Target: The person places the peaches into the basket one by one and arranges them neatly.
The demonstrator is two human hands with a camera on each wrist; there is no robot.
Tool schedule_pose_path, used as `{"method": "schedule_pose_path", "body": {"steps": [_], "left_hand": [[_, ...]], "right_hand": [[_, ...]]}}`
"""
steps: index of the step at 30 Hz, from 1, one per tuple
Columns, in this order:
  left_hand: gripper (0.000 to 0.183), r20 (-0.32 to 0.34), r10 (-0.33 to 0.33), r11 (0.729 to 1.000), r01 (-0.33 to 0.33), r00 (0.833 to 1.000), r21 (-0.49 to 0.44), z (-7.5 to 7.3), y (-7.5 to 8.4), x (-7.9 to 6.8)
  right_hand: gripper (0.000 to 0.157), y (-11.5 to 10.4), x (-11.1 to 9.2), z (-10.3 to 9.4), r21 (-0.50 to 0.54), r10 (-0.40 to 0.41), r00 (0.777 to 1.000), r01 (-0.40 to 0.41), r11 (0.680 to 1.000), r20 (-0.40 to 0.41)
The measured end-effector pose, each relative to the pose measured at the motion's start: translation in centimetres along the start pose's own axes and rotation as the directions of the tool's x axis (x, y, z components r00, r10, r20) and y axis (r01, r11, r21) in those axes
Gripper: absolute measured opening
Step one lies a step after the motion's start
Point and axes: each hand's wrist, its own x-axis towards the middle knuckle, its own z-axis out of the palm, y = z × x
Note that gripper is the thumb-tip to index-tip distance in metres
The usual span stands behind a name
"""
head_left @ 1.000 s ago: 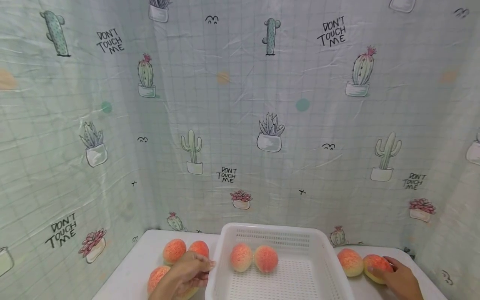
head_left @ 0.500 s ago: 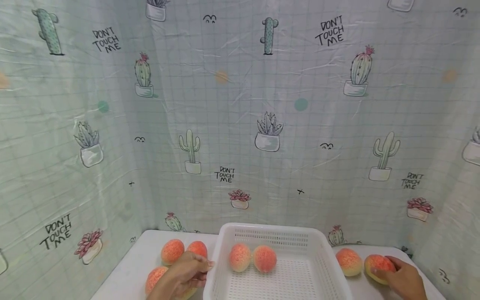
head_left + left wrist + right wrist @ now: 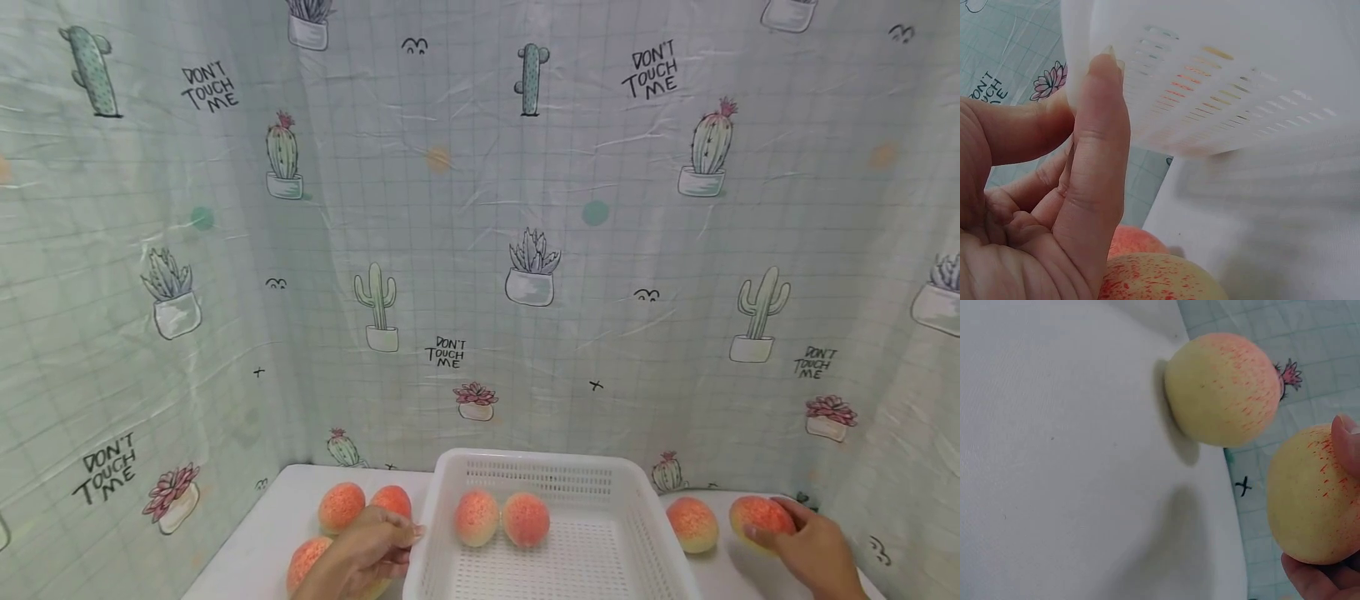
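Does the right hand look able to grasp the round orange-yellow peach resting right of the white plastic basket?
Probably not: the right hand holds another peach, though nothing visible blocks the way to the resting peach.

Site: a sheeted booth; type of building cannot be determined. Creased, gridded sheeting (image 3: 465,208) spans 9 through 12 to 3 o'clock, printed with potted cacti (image 3: 374,304) and "DON'T TOUCH ME" lettering (image 3: 447,352). White bench (image 3: 255,542) at 6 o'clock, far edge near sheeting.
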Motion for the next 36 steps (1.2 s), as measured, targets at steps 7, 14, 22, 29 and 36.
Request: {"method": "schedule_pose_path", "body": {"steps": [7, 14, 22, 29, 36], "left_hand": [[0.012, -0.020, -0.009, 1.000, 0.009, 1.000, 0.005, 0.1, -0.1, 0.3], [0.011, -0.010, -0.007, 1.000, 0.007, 1.000, 0.002, 0.4, -0.3, 0.4], [0.015, 0.022, 0.015, 1.000, -0.015, 1.000, 0.002, 0.2, -0.2, 0.2], [0.014, 0.003, 0.021, 1.000, -0.021, 1.000, 0.014, 0.1, -0.4, 0.2], [0.014, 0.008, 0.017, 1.000, -0.017, 1.000, 0.005, 0.0, -0.4, 0.1]], "right_hand": [[0.091, -0.7, -0.7, -0.7, -0.024, -0.030, 0.999, 0.029, 0.999, -0.014], [0.088, -1.5, -1.7, -1.2, -0.011, -0.056, 0.998, 0.056, 0.998, -0.008], [0.099, -2.7, -2.6, -1.7, 0.000, -0.202, 0.976, 0.202, 0.979, 0.085], [0.103, -3.4, -3.1, -1.5, 0.020, -0.251, 0.952, 0.252, 0.968, 0.173], [0.102, -4.2, -3.8, -1.0, 0.016, -0.282, 0.944, 0.284, 0.959, 0.172]]}}
